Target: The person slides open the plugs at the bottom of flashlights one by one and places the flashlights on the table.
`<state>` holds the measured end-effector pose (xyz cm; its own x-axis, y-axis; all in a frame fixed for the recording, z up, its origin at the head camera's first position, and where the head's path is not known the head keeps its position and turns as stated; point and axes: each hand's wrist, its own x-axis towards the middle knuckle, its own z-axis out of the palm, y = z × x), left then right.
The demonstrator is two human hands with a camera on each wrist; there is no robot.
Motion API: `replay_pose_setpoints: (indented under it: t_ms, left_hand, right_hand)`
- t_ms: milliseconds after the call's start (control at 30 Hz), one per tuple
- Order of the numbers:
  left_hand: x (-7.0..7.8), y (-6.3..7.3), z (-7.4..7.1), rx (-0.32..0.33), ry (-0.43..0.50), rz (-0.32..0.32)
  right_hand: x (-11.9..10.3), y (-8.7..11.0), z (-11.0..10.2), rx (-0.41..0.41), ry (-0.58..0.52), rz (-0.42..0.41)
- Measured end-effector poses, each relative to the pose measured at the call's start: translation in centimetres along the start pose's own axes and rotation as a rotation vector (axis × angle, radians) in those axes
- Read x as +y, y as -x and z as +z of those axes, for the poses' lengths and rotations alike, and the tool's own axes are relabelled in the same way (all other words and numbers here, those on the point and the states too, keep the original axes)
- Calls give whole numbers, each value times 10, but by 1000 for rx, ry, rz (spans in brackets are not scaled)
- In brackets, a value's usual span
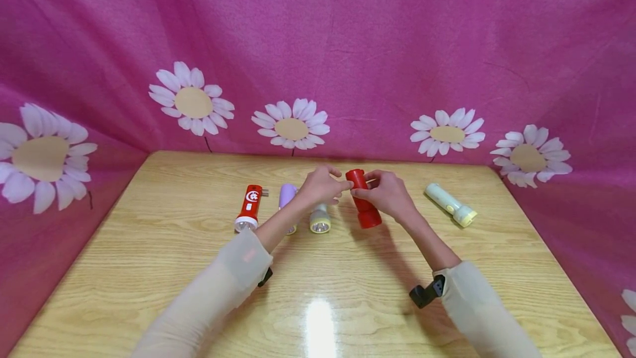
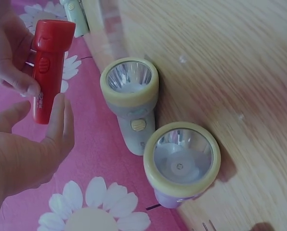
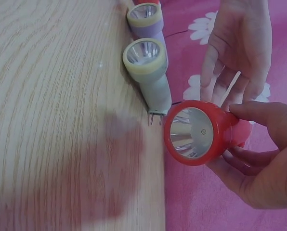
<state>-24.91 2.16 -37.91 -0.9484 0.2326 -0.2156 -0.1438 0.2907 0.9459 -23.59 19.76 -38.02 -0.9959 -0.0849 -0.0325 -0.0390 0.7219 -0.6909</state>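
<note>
My right hand (image 1: 392, 196) holds a red flashlight (image 1: 366, 206) by its body, thumb on one side and fingers on the other. Its wide head points down and towards me, with the reflector (image 3: 191, 132) facing the right wrist camera. A ribbed switch (image 2: 44, 65) shows on its side. My left hand (image 1: 320, 185) reaches to the narrow tail end, its fingers (image 2: 57, 118) loosely extended around that end. Below the left hand, a grey-green flashlight with a yellow rim (image 1: 320, 222) lies on the table, partly hidden in the head view.
Left of that lies a purple flashlight (image 1: 286, 194), partly behind the left forearm, then a red flashlight with a white rim (image 1: 252, 201) and prongs out at its side. At right rests a pale green flashlight (image 1: 447, 202). A pink flowered cloth (image 1: 377, 59) stands behind the wooden table (image 1: 318, 269).
</note>
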Motion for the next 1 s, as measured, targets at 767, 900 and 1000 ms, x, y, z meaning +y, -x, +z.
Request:
replay_pose_setpoints:
  t_ms: [767, 900, 1000]
  left_hand:
    - [2, -1, 6, -11, 108, 4]
    - [2, -1, 6, -21, 162, 0]
    - [1, -1, 5, -28, 192, 4]
  right_hand:
    - [-9, 6, 3, 32, -28, -54]
    - [-9, 6, 4, 42, -38, -66]
    - [-11, 7, 4, 49, -46, -72]
